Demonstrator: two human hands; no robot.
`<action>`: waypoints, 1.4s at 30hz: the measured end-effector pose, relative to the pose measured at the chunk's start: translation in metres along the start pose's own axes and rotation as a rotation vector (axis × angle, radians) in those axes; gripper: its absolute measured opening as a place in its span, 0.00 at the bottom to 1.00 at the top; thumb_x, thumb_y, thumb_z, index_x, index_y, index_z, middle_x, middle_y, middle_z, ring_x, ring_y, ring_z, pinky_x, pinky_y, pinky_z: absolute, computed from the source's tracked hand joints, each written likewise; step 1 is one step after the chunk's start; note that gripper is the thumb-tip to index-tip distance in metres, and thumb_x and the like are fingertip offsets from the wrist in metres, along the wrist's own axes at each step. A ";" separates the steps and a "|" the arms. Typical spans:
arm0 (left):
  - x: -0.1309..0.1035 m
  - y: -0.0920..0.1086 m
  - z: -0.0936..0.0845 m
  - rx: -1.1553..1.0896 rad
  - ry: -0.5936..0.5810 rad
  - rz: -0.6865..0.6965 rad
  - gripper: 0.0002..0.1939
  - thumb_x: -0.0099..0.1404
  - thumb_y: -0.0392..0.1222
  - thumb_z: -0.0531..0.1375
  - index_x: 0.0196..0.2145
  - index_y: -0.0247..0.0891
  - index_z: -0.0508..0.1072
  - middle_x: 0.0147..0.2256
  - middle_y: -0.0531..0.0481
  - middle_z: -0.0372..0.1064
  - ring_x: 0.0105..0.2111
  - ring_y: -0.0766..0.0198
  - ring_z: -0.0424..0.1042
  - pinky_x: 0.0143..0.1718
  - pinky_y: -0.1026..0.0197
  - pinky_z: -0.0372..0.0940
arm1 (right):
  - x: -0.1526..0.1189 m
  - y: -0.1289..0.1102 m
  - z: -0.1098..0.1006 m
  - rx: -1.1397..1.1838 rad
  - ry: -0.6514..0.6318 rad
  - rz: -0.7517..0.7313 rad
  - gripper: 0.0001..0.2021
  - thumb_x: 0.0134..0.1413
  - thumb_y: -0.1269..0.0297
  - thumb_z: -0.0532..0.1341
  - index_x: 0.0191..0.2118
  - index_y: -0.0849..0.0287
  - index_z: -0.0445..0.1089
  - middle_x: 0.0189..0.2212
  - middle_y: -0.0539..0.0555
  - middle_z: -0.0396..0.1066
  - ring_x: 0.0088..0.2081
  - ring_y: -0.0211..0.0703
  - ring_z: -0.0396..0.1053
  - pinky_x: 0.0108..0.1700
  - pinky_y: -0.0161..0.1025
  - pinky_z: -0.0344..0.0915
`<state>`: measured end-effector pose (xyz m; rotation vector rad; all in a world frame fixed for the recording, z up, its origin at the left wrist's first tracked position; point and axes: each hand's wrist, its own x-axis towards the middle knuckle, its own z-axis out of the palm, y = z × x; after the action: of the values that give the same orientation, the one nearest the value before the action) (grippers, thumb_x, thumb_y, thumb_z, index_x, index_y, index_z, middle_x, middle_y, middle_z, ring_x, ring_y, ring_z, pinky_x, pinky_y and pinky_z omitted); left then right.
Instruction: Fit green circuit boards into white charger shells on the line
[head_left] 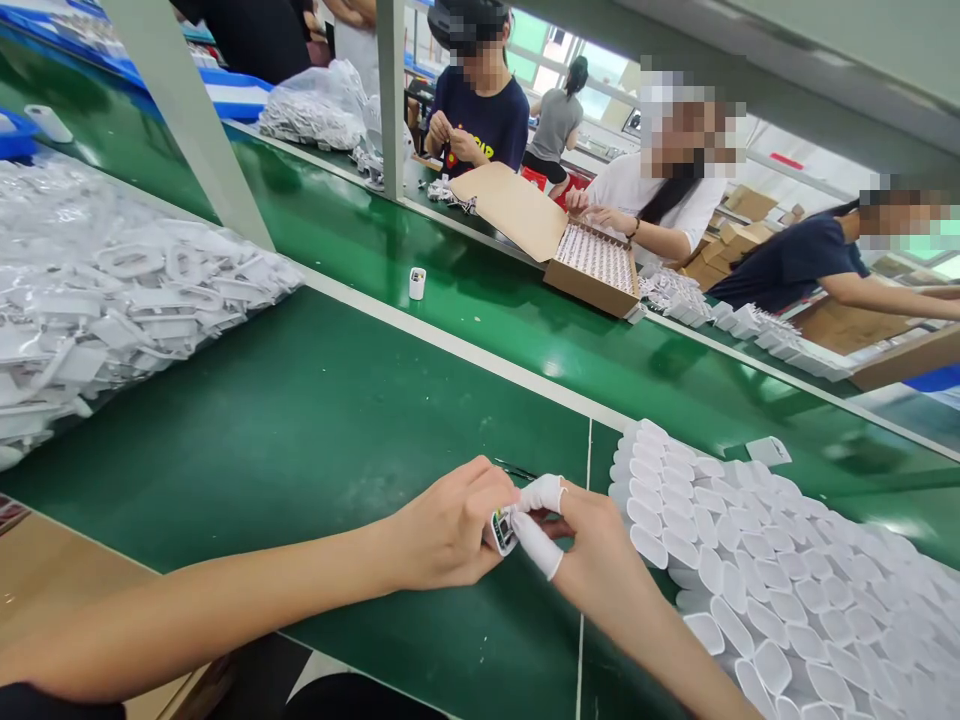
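Note:
My left hand is closed around a small white charger housing, its open end turned toward my right hand. A green circuit board shows inside that opening. My right hand wears white finger cots on thumb and forefinger, and these pinch together at the housing's open edge. What lies between those fingertips is too small to make out. Just behind the hands, a thin dark tool lies on the green tabletop, partly hidden.
Rows of white housings stand at the right. A clear bag of white parts lies at left. On the green conveyor belt are one charger and a white piece. Across it, co-workers sit by a carton.

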<state>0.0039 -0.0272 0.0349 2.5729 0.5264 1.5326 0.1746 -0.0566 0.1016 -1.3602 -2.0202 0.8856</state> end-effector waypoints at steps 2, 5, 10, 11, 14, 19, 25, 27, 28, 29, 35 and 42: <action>0.002 0.000 -0.001 -0.033 0.003 -0.018 0.27 0.56 0.23 0.54 0.52 0.33 0.52 0.34 0.48 0.64 0.29 0.64 0.60 0.30 0.60 0.66 | 0.000 0.001 -0.007 0.093 -0.080 0.075 0.09 0.52 0.70 0.56 0.29 0.56 0.74 0.27 0.51 0.73 0.26 0.37 0.72 0.27 0.32 0.72; 0.003 0.000 -0.001 -0.014 0.007 -0.019 0.29 0.57 0.23 0.54 0.54 0.34 0.50 0.33 0.49 0.64 0.29 0.63 0.60 0.30 0.59 0.66 | -0.001 0.001 -0.010 0.158 -0.109 0.172 0.09 0.49 0.70 0.56 0.30 0.56 0.75 0.28 0.51 0.74 0.27 0.38 0.73 0.28 0.33 0.73; 0.000 0.000 0.000 -0.008 0.017 -0.022 0.31 0.58 0.22 0.53 0.57 0.37 0.48 0.34 0.49 0.65 0.29 0.63 0.60 0.31 0.58 0.66 | -0.002 0.005 0.006 0.146 -0.061 0.200 0.06 0.49 0.68 0.57 0.26 0.57 0.71 0.27 0.52 0.74 0.25 0.37 0.70 0.25 0.32 0.71; 0.000 0.000 0.000 -0.004 0.015 -0.025 0.32 0.58 0.22 0.53 0.57 0.37 0.48 0.33 0.50 0.65 0.29 0.63 0.60 0.31 0.58 0.66 | -0.002 0.007 0.009 0.121 -0.037 0.183 0.06 0.49 0.67 0.57 0.25 0.57 0.70 0.26 0.52 0.73 0.24 0.36 0.70 0.24 0.32 0.70; -0.002 -0.001 0.001 -0.007 0.006 -0.042 0.32 0.58 0.21 0.52 0.58 0.37 0.48 0.33 0.50 0.65 0.28 0.63 0.60 0.30 0.58 0.66 | -0.004 0.011 0.016 0.023 0.044 0.095 0.07 0.51 0.67 0.56 0.26 0.57 0.69 0.24 0.51 0.71 0.23 0.37 0.69 0.24 0.33 0.70; -0.004 0.000 0.005 -0.053 -0.005 -0.118 0.34 0.56 0.23 0.53 0.59 0.35 0.48 0.36 0.48 0.63 0.29 0.64 0.61 0.27 0.60 0.66 | -0.004 0.008 0.009 -0.019 -0.026 0.004 0.09 0.56 0.70 0.54 0.32 0.56 0.72 0.30 0.53 0.74 0.30 0.40 0.73 0.30 0.35 0.73; -0.005 0.002 0.006 -0.078 -0.002 -0.113 0.34 0.58 0.24 0.54 0.60 0.35 0.47 0.37 0.47 0.64 0.29 0.63 0.62 0.29 0.58 0.68 | -0.006 0.008 0.008 -0.256 0.029 -0.118 0.11 0.56 0.75 0.52 0.32 0.58 0.70 0.27 0.53 0.71 0.25 0.39 0.69 0.27 0.35 0.68; -0.004 0.002 0.005 -0.080 0.000 -0.103 0.34 0.59 0.24 0.54 0.60 0.35 0.47 0.37 0.47 0.65 0.29 0.63 0.62 0.30 0.58 0.68 | -0.007 0.007 0.010 -0.265 0.057 -0.155 0.11 0.56 0.76 0.52 0.33 0.58 0.70 0.27 0.53 0.71 0.25 0.38 0.69 0.26 0.35 0.67; -0.004 0.002 0.004 -0.078 0.001 -0.096 0.33 0.59 0.24 0.54 0.60 0.34 0.48 0.38 0.46 0.65 0.29 0.63 0.62 0.30 0.58 0.68 | -0.007 0.007 0.010 -0.272 0.062 -0.165 0.11 0.56 0.76 0.52 0.33 0.58 0.70 0.27 0.53 0.71 0.24 0.38 0.69 0.26 0.34 0.67; -0.003 0.002 0.004 -0.074 0.001 -0.091 0.32 0.59 0.24 0.54 0.59 0.33 0.48 0.38 0.45 0.65 0.29 0.63 0.62 0.30 0.58 0.68 | -0.007 0.007 0.010 -0.284 0.062 -0.171 0.11 0.56 0.76 0.52 0.34 0.58 0.70 0.27 0.53 0.71 0.24 0.38 0.69 0.26 0.34 0.66; -0.004 0.002 0.005 -0.066 -0.020 -0.085 0.31 0.58 0.24 0.53 0.58 0.34 0.49 0.37 0.45 0.66 0.29 0.62 0.62 0.30 0.57 0.67 | -0.007 0.007 0.009 -0.311 -0.004 -0.125 0.10 0.59 0.73 0.51 0.32 0.57 0.67 0.29 0.54 0.71 0.26 0.40 0.71 0.27 0.36 0.68; -0.004 0.004 0.005 -0.052 -0.024 -0.063 0.31 0.55 0.22 0.51 0.56 0.33 0.51 0.33 0.48 0.65 0.28 0.62 0.60 0.29 0.58 0.66 | -0.006 0.009 0.017 -0.465 0.077 -0.240 0.10 0.59 0.74 0.50 0.28 0.57 0.62 0.22 0.49 0.63 0.19 0.35 0.63 0.21 0.33 0.58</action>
<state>0.0073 -0.0321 0.0299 2.5079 0.5511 1.4736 0.1698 -0.0637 0.0835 -1.3143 -2.3573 0.2600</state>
